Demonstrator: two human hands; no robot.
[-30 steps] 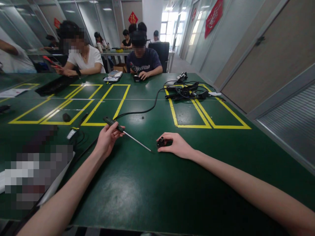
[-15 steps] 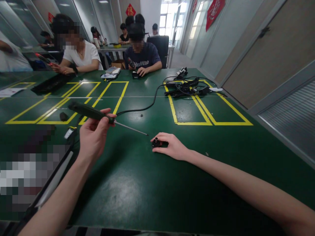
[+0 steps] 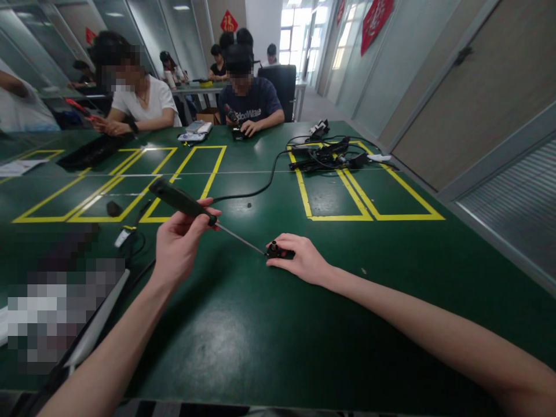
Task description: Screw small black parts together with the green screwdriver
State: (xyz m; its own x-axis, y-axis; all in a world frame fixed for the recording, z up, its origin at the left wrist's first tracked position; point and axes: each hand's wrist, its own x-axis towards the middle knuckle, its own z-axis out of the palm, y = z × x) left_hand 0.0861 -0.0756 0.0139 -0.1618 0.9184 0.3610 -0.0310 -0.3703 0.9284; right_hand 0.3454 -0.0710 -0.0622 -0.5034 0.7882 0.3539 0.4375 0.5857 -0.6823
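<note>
My left hand [image 3: 180, 240] is wrapped round the dark handle of a screwdriver [image 3: 185, 202]. The thin metal shaft slants down to the right, and its tip meets or nearly meets the left side of a small black part [image 3: 273, 250]. That part rests on the green table [image 3: 278, 341], pinched between the thumb and fingers of my right hand [image 3: 299, 259]. A short round post stands up from its top. Whether the tip sits in a screw is too small to tell.
Black cables and parts [image 3: 325, 155] lie on yellow tape outlines at the back right. Nearer on the left are a small dark lump [image 3: 113, 208] and a cable with a white label [image 3: 122, 237]. People sit across the table, one holding a tool [image 3: 231, 113].
My left hand has moved right with the screwdriver, and the tip has come down to the black part. The handle now tilts more steeply. My right hand has barely moved.
</note>
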